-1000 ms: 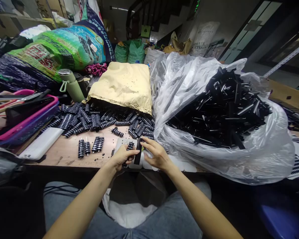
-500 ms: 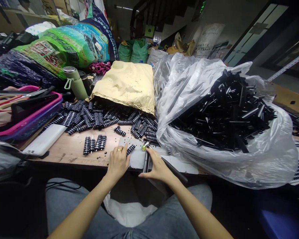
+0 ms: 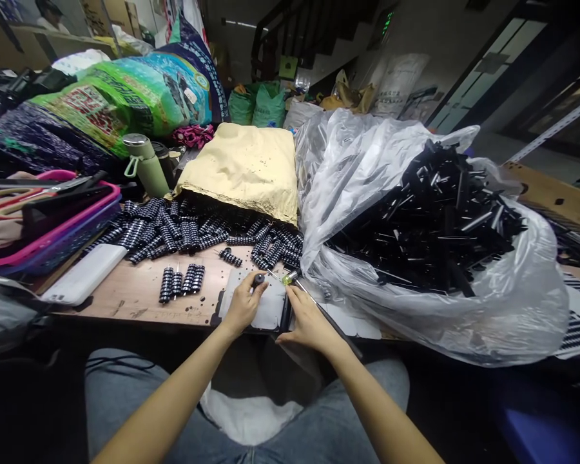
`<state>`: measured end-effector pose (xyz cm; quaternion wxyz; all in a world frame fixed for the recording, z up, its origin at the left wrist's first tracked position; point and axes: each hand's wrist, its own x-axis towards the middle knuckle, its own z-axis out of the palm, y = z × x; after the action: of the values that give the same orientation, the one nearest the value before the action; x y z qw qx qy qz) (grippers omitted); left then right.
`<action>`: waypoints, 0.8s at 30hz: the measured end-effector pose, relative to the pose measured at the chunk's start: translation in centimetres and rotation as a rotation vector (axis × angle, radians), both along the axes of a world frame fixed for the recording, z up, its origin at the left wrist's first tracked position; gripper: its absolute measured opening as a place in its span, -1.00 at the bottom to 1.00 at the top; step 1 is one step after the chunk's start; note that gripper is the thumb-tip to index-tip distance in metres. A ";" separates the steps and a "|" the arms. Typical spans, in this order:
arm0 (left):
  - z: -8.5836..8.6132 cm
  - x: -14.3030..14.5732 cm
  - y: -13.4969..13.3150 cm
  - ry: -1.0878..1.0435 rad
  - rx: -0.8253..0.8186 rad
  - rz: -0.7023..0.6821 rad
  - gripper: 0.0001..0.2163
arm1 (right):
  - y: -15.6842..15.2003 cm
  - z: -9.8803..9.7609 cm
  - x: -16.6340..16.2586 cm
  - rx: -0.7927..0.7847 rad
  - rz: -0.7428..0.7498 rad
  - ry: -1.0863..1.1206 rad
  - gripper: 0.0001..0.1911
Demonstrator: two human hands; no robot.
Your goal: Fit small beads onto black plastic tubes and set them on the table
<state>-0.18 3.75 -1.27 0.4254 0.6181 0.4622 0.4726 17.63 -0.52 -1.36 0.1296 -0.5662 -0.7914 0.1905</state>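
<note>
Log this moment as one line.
left hand: holding dark piece | right hand: at hammer, grip unclear | tabletop: patterned cylinders | plastic bag: open, black pieces inside

Bench layout on my remote end
I've got the basket far left, the bottle behind-right of it, a roller pile in front of the cloth bundle, four rollers nearer the front edge, then left hand, right hand, and strips in the bag on the right.
</note>
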 end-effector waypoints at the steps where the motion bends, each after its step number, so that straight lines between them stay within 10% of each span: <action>1: 0.0 0.5 0.2 -0.088 -0.062 0.002 -0.70 | 0.0 0.0 0.0 -0.006 0.004 0.002 0.18; 7: 1.2 0.6 0.2 -0.560 -0.435 -0.052 -0.62 | -0.2 0.3 -0.3 0.041 -0.003 0.123 0.20; 15: 2.6 0.3 -0.6 -0.593 -0.622 -0.067 -0.54 | 0.4 3.9 -2.8 0.270 0.156 0.377 0.16; 24: 3.9 1.0 -1.3 -0.623 -0.761 0.031 -0.74 | 1.2 3.1 -4.2 0.183 0.217 0.504 0.22</action>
<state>0.84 2.49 2.64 0.7321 0.2413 0.4619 0.4388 13.46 0.67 1.75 0.3515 -0.3988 -0.8042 0.2659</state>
